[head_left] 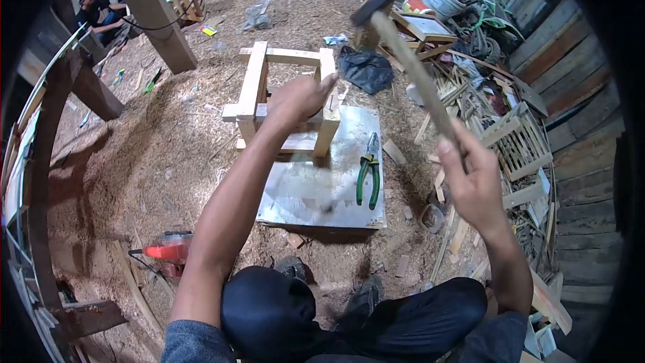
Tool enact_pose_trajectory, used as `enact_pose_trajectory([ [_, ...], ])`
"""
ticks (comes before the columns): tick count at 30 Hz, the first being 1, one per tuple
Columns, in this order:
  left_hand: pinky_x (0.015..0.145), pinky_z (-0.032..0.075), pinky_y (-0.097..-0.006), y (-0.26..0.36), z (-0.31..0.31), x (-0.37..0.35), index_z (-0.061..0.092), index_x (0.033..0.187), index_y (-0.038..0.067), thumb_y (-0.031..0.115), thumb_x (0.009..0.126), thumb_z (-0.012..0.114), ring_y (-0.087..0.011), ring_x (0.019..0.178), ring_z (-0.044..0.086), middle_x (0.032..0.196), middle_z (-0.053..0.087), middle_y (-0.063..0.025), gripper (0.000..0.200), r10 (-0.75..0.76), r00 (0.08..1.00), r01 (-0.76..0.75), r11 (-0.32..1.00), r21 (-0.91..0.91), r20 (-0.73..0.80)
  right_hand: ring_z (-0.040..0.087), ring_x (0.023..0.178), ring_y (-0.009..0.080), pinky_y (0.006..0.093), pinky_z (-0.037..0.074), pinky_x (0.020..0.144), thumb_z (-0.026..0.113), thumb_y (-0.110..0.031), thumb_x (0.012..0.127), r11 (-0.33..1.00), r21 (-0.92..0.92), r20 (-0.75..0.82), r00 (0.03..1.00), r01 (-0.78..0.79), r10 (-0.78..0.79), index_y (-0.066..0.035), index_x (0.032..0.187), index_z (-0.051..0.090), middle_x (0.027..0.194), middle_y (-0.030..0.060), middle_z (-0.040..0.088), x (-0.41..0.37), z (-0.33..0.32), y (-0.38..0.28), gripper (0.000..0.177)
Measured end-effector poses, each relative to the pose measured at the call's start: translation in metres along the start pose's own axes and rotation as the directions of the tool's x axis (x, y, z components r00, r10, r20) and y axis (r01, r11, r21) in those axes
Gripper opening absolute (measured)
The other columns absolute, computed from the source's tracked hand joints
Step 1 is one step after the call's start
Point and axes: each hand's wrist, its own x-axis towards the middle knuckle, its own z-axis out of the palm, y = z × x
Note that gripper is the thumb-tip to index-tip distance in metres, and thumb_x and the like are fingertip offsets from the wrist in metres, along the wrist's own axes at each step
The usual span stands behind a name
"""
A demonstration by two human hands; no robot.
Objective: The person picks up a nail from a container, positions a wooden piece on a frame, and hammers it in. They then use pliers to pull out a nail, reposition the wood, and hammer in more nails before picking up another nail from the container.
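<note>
My right hand point(474, 178) is wrapped round the wooden handle of a hammer point(418, 67), which is raised, its dark head up and to the left. My left hand point(299, 101) reaches over a small wooden frame point(253, 84) of pale bars, its fingers closed at the right-hand bar. Whether a nail is between those fingers cannot be made out. The frame stands on the far part of a worn, metal-faced board point(295, 195). Pliers with green handles point(368, 178) lie on the board to the right, below the hammer.
A red power tool point(168, 250) lies on the shavings-covered floor at left. Wood offcuts and slatted pieces point(510, 141) are heaped along the right wall. Behind the frame is a black plastic bag point(366, 69). Another person point(97, 13) crouches at far left, beyond a wooden post point(151, 13).
</note>
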Motion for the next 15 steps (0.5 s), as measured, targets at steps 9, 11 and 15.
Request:
enact_pose_trajectory([
  [9, 0.089, 0.045, -0.0470, -0.015, 0.009, 0.019, 0.065, 0.091, -0.012, 0.074, 0.088, 0.028, -0.0454, 0.101, 0.061, 0.095, 0.062, -0.0356, 0.094, 0.017, 0.999, -0.007, 0.983, -0.185, 0.049, 0.047, 0.055, 0.0042, 0.0223, 0.039, 0.048, 0.059, -0.027, 0.094, 0.943, 0.203, 0.401, 0.901, -0.263, 0.165, 0.001, 0.122, 0.054, 0.066, -0.0030, 0.054, 0.036, -0.001, 0.074, 0.040],
  [11, 0.085, 0.047, -0.0469, -0.015, 0.008, 0.017, 0.065, 0.090, -0.012, 0.071, 0.089, 0.031, -0.0442, 0.095, 0.062, 0.092, 0.063, -0.0344, 0.090, 0.045, 0.998, -0.037, 0.984, -0.177, 0.040, 0.039, 0.045, 0.0025, 0.0198, 0.031, 0.038, 0.057, -0.027, 0.096, 0.877, 0.253, 0.503, 0.830, -0.409, 0.242, -0.002, 0.132, 0.049, 0.061, -0.0047, 0.048, 0.047, -0.005, 0.090, 0.045],
  [15, 0.076, 0.048, -0.0463, -0.018, 0.008, 0.023, 0.066, 0.085, -0.011, 0.067, 0.090, 0.038, -0.0405, 0.081, 0.065, 0.081, 0.064, -0.0310, 0.082, 0.058, 0.998, -0.051, 0.983, -0.178, 0.032, 0.038, 0.044, 0.0014, 0.0179, 0.031, 0.037, 0.056, -0.023, 0.097, 0.864, 0.315, 0.553, 0.816, -0.393, 0.170, -0.003, 0.139, 0.042, 0.061, -0.0055, 0.047, 0.066, -0.004, 0.102, 0.049],
])
